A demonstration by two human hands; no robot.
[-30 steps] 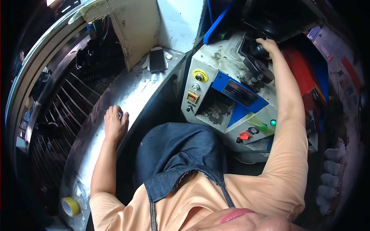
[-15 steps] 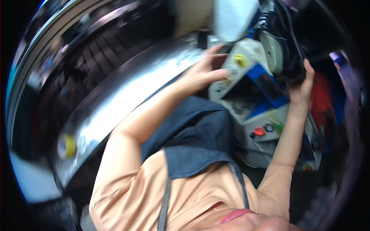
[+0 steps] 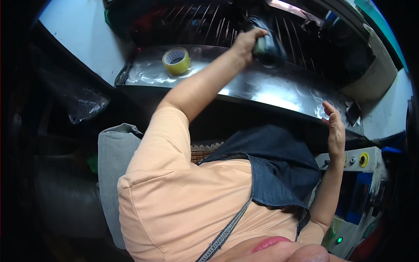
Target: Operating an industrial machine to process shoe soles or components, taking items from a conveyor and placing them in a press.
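Note:
My left hand (image 3: pixel 248 46) is closed on a dark shoe (image 3: pixel 269 46) with a pale green sole, held over the far side of the metal ledge, where dark parallel rods (image 3: pixel 205 24) begin. Motion blurs the shoe, and its upper end fades into the dark. Off to the right, my right hand (image 3: pixel 335 131) is raised near the ledge's front edge, its fingers apart and nothing in them.
On the shiny metal ledge (image 3: pixel 235 89) a roll of yellow tape (image 3: pixel 176 61) stands to the left. A grey machine box (image 3: pixel 349 163) with a yellow-ringed button sits at my lower right. Grey cloth (image 3: pixel 111 174) hangs at my left.
The shoe has passed from my right hand to my left and moved from the machine box to the rods. My view has swung left, and my right hand has let go.

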